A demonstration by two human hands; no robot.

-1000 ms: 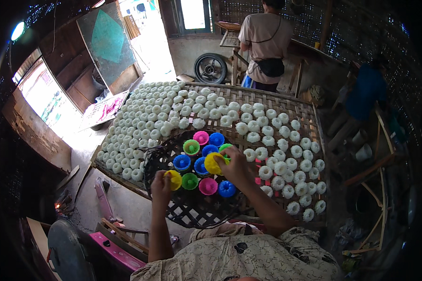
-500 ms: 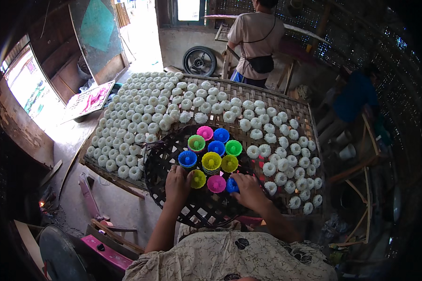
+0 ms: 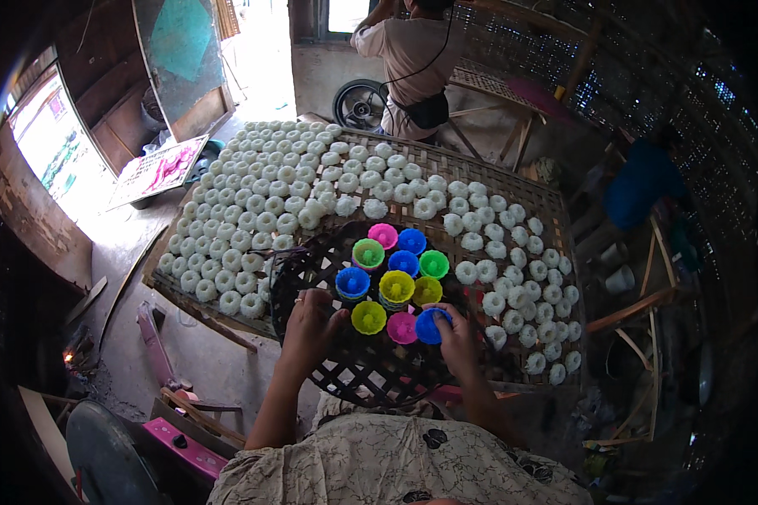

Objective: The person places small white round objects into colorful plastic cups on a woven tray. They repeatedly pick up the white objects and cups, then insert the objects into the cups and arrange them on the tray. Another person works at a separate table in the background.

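A dark woven basket [image 3: 362,370] lies before me on the larger bamboo tray, with several fluted plastic molds in it. A blue mold [image 3: 430,326] at the group's lower right is in my right hand [image 3: 459,341], thumb and fingers on its rim. Beside it sits a pink mold [image 3: 402,328]. My left hand [image 3: 309,330] is over the basket's left part, near a yellow mold [image 3: 368,318]; its fingers are bent, thumb apart, nothing visible between them. Farther up stand a yellow stack [image 3: 397,287], a blue mold [image 3: 352,283] and a green mold [image 3: 435,263].
White ring-shaped pieces [image 3: 248,219] cover much of the bamboo tray [image 3: 455,160]. A person [image 3: 417,67] with a black waist bag stands beyond it, near a wheel [image 3: 360,104]. Another person in blue [image 3: 640,185] is at the right. A tray with pink pieces [image 3: 164,168] lies far left.
The blue mold in my right hand has tilted so its open side shows. My left hand has lifted its fingers slightly. The person beyond the tray has moved left with arms raised.
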